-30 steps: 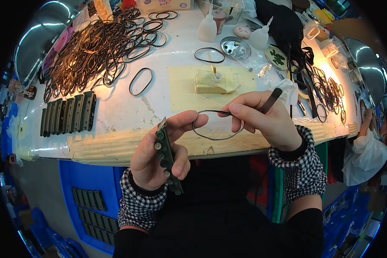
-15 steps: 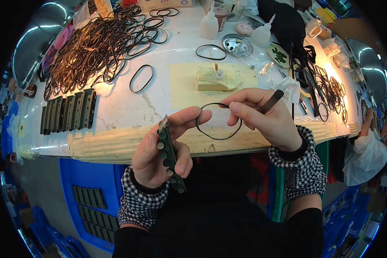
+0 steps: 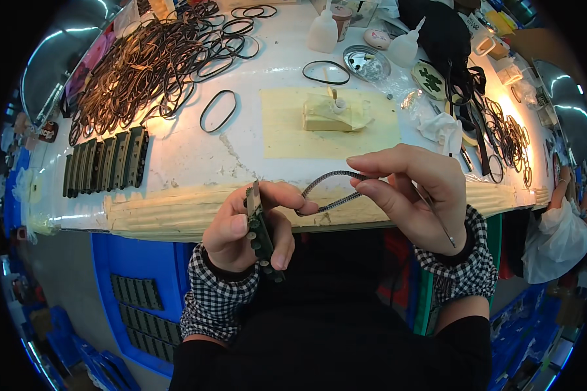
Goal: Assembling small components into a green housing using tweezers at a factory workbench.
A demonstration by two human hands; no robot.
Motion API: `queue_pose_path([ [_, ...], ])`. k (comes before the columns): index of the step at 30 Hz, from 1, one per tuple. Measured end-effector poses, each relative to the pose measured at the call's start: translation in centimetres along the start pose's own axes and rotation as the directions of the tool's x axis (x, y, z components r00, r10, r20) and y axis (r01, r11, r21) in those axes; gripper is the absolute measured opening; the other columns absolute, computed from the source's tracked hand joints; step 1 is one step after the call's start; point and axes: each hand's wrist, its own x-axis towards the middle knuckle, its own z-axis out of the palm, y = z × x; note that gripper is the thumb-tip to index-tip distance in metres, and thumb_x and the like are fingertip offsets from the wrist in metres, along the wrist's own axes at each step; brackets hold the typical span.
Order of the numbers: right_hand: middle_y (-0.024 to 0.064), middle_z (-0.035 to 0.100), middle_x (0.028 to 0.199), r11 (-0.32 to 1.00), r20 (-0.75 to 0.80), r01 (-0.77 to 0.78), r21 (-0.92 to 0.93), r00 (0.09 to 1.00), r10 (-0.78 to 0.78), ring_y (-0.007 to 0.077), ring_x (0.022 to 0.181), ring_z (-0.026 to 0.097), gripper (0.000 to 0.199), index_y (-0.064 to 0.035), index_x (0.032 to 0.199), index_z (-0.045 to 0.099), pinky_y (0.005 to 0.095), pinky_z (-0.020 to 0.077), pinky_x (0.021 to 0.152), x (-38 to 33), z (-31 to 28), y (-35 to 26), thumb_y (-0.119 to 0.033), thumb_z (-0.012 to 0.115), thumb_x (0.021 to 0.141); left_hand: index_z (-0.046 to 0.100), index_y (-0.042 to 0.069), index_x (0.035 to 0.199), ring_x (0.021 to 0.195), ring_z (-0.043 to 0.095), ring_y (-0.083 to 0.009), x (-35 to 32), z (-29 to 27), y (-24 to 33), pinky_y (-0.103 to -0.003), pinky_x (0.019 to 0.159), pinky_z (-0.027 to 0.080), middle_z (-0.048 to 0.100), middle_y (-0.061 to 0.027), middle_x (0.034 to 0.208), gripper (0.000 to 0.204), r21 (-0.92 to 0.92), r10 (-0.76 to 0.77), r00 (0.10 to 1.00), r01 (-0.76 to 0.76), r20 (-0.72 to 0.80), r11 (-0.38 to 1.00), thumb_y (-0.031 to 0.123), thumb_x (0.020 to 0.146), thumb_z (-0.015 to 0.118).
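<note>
My left hand [image 3: 227, 236] is closed round a narrow dark green model chassis [image 3: 261, 240] with a row of small wheels, which looks like part of a toy tank. Between thumb and fingers my right hand [image 3: 419, 179] pinches a black toothed rubber track loop [image 3: 338, 173]. The loop's other end rests at my left fingertips, pulled into a long, narrow shape. A slim metal tool [image 3: 437, 214], whose kind I cannot make out, also lies in my right palm, pointing back toward the wrist.
Back left lies a big heap of black rubber loops [image 3: 134, 78], above a row of green chassis [image 3: 105, 163]. Single loops [image 3: 218, 111] lie nearby. A taped block [image 3: 326, 116] stands mid-table; white squeeze bottles [image 3: 323, 32] stand behind. A blue tray [image 3: 111, 260] sits below left.
The track loop has gone from round to stretched narrow. My right hand has turned and moved slightly right, and the tool in it has swung from pointing up to pointing down toward the wrist.
</note>
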Motion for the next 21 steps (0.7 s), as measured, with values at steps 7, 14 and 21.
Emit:
queue_pose_path([
  [7, 0.0124, 0.07, 0.098, 0.955, -0.136, 0.268, -0.127, 0.949, -0.284, 0.0102, 0.06, 0.057, 0.03, -0.0049, 0.091, 0.059, 0.0222, 0.0385, 0.05, -0.1, 1.9, 1.1, -0.009, 0.083, 0.073, 0.022, -0.011, 0.146, 0.074, 0.064, -0.0202, 0.5, 1.8, -0.6, -0.033, 0.066, 0.053, 0.029, -0.0268, 0.152, 0.072, -0.093, 0.094, 0.985, -0.108, -0.147, 0.99, 0.037, 0.098, 0.047],
  [14, 0.0068, 0.068, 0.085, 0.856, -0.103, 0.442, -0.269, 0.87, -0.482, 0.017, 0.061, 0.063, 0.023, -0.0072, 0.087, 0.061, 0.0261, 0.0458, 0.05, -0.4, 4.9, 2.8, -0.004, 0.074, 0.068, 0.018, -0.005, 0.15, 0.076, 0.062, -0.0157, 1.0, 2.9, -1.5, -0.031, 0.067, 0.051, 0.026, -0.0202, 0.155, 0.071, -0.158, 0.104, 0.969, -0.142, -0.225, 0.977, 0.039, 0.1, 0.042],
  [21, 0.0074, 0.064, 0.08, 0.824, -0.149, 0.423, -0.376, 0.85, -0.505, 0.0191, 0.063, 0.063, 0.03, -0.0049, 0.099, 0.067, 0.0266, 0.046, 0.051, 0.3, 3.4, 2.3, 0.001, 0.073, 0.069, 0.018, -0.005, 0.15, 0.078, 0.061, -0.0152, 0.9, 3.0, -1.2, -0.031, 0.07, 0.052, 0.024, -0.0206, 0.156, 0.069, -0.147, 0.129, 0.956, -0.172, -0.264, 0.974, 0.039, 0.101, 0.041],
])
